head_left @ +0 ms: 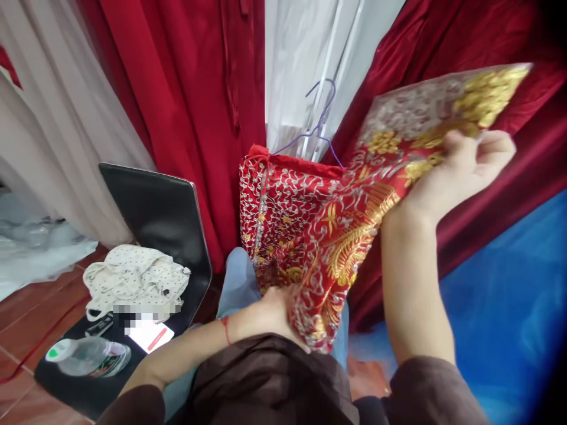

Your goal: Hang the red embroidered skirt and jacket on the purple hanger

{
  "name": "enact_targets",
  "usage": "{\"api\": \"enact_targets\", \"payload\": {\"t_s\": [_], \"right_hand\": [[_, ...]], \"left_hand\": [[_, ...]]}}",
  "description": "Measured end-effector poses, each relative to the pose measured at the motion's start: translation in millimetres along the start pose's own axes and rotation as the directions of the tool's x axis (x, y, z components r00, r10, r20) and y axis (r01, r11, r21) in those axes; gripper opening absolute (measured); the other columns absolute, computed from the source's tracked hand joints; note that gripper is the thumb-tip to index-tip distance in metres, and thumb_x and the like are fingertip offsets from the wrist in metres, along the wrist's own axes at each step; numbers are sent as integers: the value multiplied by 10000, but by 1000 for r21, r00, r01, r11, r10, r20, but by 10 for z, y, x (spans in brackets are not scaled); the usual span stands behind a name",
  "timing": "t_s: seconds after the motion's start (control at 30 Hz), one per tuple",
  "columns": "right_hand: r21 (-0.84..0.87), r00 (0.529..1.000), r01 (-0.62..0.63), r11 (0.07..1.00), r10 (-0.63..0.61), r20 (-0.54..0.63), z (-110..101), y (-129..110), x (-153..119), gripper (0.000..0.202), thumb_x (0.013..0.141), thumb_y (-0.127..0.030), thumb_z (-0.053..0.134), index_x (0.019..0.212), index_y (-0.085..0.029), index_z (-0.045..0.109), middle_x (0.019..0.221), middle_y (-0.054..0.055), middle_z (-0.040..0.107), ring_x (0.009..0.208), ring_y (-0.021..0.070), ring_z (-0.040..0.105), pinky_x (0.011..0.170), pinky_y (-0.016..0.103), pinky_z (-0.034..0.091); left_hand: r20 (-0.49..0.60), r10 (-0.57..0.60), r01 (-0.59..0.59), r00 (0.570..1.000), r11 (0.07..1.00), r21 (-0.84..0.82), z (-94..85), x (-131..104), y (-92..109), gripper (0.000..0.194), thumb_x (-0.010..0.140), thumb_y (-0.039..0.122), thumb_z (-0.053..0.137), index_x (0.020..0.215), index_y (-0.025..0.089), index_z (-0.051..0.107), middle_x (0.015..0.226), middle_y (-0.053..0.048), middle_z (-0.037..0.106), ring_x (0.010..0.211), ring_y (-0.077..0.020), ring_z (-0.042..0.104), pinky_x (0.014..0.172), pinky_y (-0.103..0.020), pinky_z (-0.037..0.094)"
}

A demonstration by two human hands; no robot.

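Observation:
A red skirt-like garment point(287, 206) with silver and gold embroidery hangs from a purple wire hanger point(319, 133). One long embroidered panel point(349, 236) of it rises diagonally toward the upper right. My right hand point(473, 159) is closed on this panel near its sheer, gold-trimmed edge, holding it up and out. Lower down, close to my lap, my left hand point(281, 310) grips the same garment at a fold; its fingers are partly hidden by the cloth. A red string point(225, 329) circles my left wrist.
At the left stands a black chair point(155, 206) bearing a white dotted cloth bag point(133, 274), a plastic bottle point(95, 357) and a white card point(150, 336). Dark red curtains point(195, 118) hang behind. Blue material point(505, 307) lies at the right. The floor point(22, 321) is reddish tile.

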State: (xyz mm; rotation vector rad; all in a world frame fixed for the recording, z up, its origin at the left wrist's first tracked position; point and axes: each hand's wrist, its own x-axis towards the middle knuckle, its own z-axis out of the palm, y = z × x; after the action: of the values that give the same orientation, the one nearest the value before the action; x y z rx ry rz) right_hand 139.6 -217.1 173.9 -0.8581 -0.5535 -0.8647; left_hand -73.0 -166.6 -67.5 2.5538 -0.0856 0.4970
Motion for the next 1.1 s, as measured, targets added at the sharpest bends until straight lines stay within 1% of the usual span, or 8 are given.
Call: {"api": "enact_targets", "payload": {"t_s": [0.13, 0.4, 0.47, 0.57, 0.63, 0.8, 0.93, 1.1], "right_hand": [[-104, 981, 183, 978, -188, -42, -96, -49, 51, 205, 801, -234, 473, 750, -271, 278, 806, -3, 391, 842, 190, 593, 853, 448, 526], [-335, 920, -28, 942, 155, 359, -1198, 61, -94, 304, 686, -240, 682, 790, -271, 397, 771, -15, 488, 650, 160, 525, 614, 337, 449], [-459, 689, -128, 879, 412, 596, -1400, 114, -141, 293, 741, -350, 707, 849, -263, 450, 725, -24, 525, 574, 147, 506, 528, 299, 409], [-558, 77, -82, 826, 563, 823, -1477, 11, -331, 304, 855, -512, 641, 885, -231, 529, 694, -8, 600, 548, 146, 543, 510, 281, 420], [-474, -111, -29, 880, 469, 876, -1386, -160, -579, 321, 895, -538, 605, 919, -220, 571, 725, 5, 640, 580, 144, 574, 546, 275, 446], [-282, -9, 136, 950, 285, 958, -1016, -494, -1355, 587, 812, -611, 690, 1174, -172, 550, 1040, 120, 700, 881, 258, 688, 754, 371, 542], [-209, -135, 214, 954, 241, 961, -927, -338, -1658, 1051, 672, -739, 741, 1415, -90, 376, 1384, 255, 545, 1248, 376, 576, 969, 484, 511], [-173, -109, 387, 906, 231, 967, -1033, 28, -1967, 666, 843, -563, 674, 1298, -108, 504, 1348, 236, 574, 1227, 363, 566, 1013, 513, 445]], "left_hand": [[17, -72, 73, 997, 996, -51, 351, 208, -163, 110, 756, 229, 651, 850, 255, 702, 780, -67, 737, 676, -258, 691, 580, -379, 522], [-340, -447, 99, 827, 713, -694, -682, 177, -593, 334, 755, 499, 736, 819, 172, 706, 773, -44, 744, 745, -209, 693, 738, -336, 563], [-354, -621, 88, 699, 567, -819, -842, 160, -567, 447, 694, 559, 796, 862, 153, 718, 789, -44, 756, 723, -197, 694, 725, -312, 556], [-329, -744, 38, 581, 429, -903, -996, 142, -451, 503, 696, 574, 811, 937, 139, 732, 816, -47, 769, 707, -182, 700, 699, -280, 547], [-302, -752, 17, 586, 385, -923, -1028, 137, -352, 492, 724, 552, 805, 983, 138, 740, 826, -48, 773, 709, -177, 710, 716, -279, 556], [-230, -705, 8, 671, 317, -949, -937, 144, -237, 427, 775, 501, 787, 1001, 140, 753, 938, -68, 789, 803, -184, 732, 784, -273, 570], [-281, -752, -44, 596, 320, -947, -993, 115, -383, 423, 775, 476, 797, 1026, 139, 752, 1032, -81, 785, 874, -187, 739, 837, -272, 569], [-288, -802, -113, 524, 270, -956, -1122, 73, -572, 459, 786, 464, 788, 1086, 120, 738, 1082, -115, 774, 973, -224, 738, 940, -331, 561]]}}
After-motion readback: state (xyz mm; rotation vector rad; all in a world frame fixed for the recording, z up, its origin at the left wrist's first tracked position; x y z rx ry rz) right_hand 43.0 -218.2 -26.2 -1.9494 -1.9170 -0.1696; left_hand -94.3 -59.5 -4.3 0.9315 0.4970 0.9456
